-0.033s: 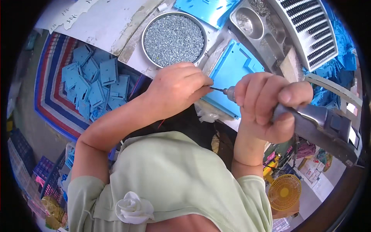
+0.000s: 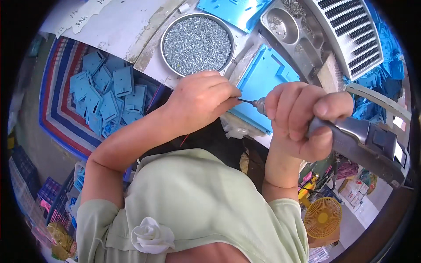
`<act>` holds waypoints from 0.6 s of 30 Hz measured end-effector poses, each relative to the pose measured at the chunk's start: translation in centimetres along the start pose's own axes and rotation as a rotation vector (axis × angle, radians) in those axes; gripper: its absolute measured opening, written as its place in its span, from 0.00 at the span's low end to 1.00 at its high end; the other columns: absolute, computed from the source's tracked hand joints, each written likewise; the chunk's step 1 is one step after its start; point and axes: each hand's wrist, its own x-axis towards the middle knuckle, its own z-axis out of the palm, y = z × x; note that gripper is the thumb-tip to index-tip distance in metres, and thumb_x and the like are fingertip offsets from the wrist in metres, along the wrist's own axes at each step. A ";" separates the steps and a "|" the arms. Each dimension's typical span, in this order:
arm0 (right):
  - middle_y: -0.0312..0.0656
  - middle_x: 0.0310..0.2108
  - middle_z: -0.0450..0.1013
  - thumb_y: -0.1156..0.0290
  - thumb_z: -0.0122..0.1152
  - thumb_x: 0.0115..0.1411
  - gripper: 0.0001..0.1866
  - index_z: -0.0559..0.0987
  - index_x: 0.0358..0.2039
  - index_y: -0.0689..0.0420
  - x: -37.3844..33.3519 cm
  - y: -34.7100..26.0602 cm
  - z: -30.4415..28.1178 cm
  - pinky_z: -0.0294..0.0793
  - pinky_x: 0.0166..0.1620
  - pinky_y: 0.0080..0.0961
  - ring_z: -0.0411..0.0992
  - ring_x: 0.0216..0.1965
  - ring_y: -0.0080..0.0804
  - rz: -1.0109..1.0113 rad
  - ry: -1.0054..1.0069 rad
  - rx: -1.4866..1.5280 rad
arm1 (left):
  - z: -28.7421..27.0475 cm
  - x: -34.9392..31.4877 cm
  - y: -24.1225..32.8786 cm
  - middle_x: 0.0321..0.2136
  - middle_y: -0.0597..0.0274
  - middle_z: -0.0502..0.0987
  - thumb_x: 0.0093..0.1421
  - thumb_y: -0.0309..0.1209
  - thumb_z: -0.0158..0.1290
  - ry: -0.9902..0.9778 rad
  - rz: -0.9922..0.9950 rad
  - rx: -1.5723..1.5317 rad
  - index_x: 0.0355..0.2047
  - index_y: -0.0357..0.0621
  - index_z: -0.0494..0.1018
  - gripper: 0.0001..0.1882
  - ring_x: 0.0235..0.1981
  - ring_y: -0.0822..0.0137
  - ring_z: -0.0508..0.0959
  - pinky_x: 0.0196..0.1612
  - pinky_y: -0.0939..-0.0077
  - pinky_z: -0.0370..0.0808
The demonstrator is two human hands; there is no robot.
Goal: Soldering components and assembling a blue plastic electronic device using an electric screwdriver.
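Observation:
My right hand [image 2: 302, 118] is wrapped round a grey electric screwdriver [image 2: 372, 142], which lies sideways with its thin dark bit pointing left. The fingertips of my left hand [image 2: 206, 96] are pinched together at the tip of that bit. Whatever they hold there is too small or hidden to make out. Under the bit lies a light blue plastic panel [image 2: 258, 83] on the table, partly covered by my right hand. Just beyond my left hand stands a round metal bowl [image 2: 163, 48] full of small silver screws [image 2: 197, 44].
Another blue panel [image 2: 237, 11] lies at the back. To its right are a metal compartment tray [image 2: 289, 33] with small parts and a white rack [image 2: 372, 39] of black pieces. Several blue panels [image 2: 103, 98] fill a striped-lined container at left. A yellow fan [image 2: 323, 218] stands lower right.
My right hand and the screwdriver have shifted very slightly to the left. My left hand keeps its pinch at the bit's tip.

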 end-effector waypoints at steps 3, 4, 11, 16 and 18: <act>0.35 0.18 0.66 0.60 0.69 0.65 0.20 0.69 0.44 0.57 -0.6 0.0 0.2 0.67 0.25 0.28 0.64 0.19 0.26 0.004 0.028 -0.027 | 0.2 -0.4 0.1 0.28 0.59 0.79 0.50 0.24 0.67 -0.009 -0.001 -0.007 0.33 0.40 0.79 0.10 0.28 0.56 0.79 0.32 0.65 0.76; 0.35 0.19 0.66 0.60 0.67 0.66 0.19 0.69 0.45 0.57 -0.7 0.0 0.1 0.67 0.25 0.28 0.64 0.19 0.25 0.001 0.008 -0.043 | 0.3 -0.4 0.1 0.27 0.60 0.79 0.50 0.25 0.67 -0.009 -0.004 -0.005 0.32 0.41 0.78 0.10 0.29 0.57 0.79 0.33 0.65 0.76; 0.37 0.19 0.68 0.63 0.71 0.63 0.19 0.70 0.43 0.57 -1.8 -0.1 1.0 0.72 0.29 0.31 0.67 0.21 0.28 0.034 0.072 -0.014 | -0.2 -0.9 0.5 0.32 0.60 0.80 0.45 0.26 0.70 -0.089 0.029 0.063 0.36 0.41 0.79 0.17 0.33 0.55 0.80 0.36 0.64 0.75; 0.38 0.20 0.70 0.71 0.72 0.60 0.15 0.72 0.39 0.59 -3.6 0.8 2.0 0.76 0.32 0.34 0.70 0.21 0.32 0.097 0.156 -0.102 | -2.8 -0.2 1.3 0.46 0.55 0.77 0.41 0.38 0.73 -0.111 -0.073 0.098 0.50 0.43 0.74 0.35 0.48 0.51 0.76 0.53 0.55 0.70; 0.39 0.20 0.70 0.74 0.71 0.59 0.14 0.72 0.39 0.59 -4.0 1.8 2.0 0.76 0.31 0.35 0.71 0.21 0.33 0.076 0.134 -0.190 | -3.5 -0.3 0.8 0.49 0.54 0.76 0.41 0.39 0.72 -0.087 -0.100 0.097 0.53 0.43 0.72 0.38 0.50 0.51 0.74 0.55 0.53 0.68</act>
